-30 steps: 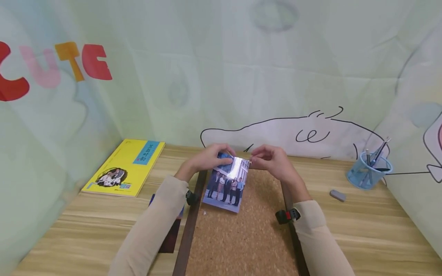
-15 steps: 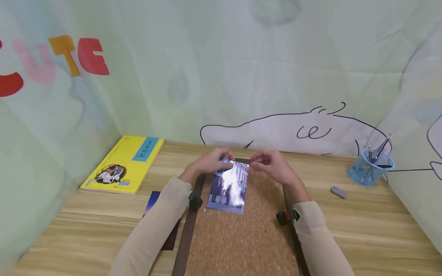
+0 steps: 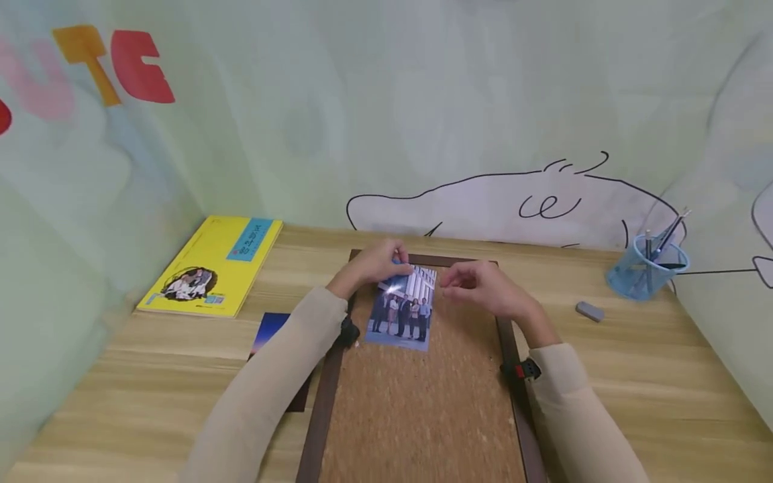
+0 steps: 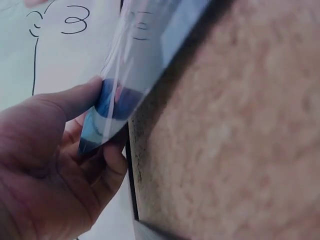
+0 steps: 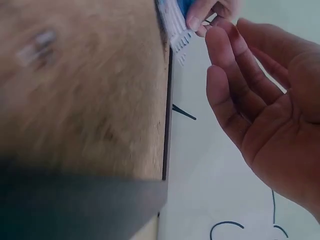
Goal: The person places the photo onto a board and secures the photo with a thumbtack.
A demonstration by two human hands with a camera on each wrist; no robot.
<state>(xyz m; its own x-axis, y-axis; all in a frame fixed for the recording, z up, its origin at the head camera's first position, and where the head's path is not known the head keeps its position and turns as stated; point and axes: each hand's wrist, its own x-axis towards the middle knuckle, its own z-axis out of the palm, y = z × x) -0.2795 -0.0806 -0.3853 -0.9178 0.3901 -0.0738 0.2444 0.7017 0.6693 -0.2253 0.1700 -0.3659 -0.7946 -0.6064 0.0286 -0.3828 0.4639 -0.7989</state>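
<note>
One photo (image 3: pixel 401 318) in the left hand (image 3: pixel 374 261), one corkboard (image 3: pixel 423 416), one book (image 3: pixel 199 258)

Yellow book (image 3: pixel 211 265) at left, grey eraser (image 3: pixel 590 311) near blue pen cup (image 3: pixel 630 280).

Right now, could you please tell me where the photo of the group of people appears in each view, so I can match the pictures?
Head: the photo is just below the picture's centre.
Left wrist: the photo is upper middle, cut off by the top edge.
Right wrist: the photo is at the top edge, only partly in view.
Shared landmark: the cork board.
</note>
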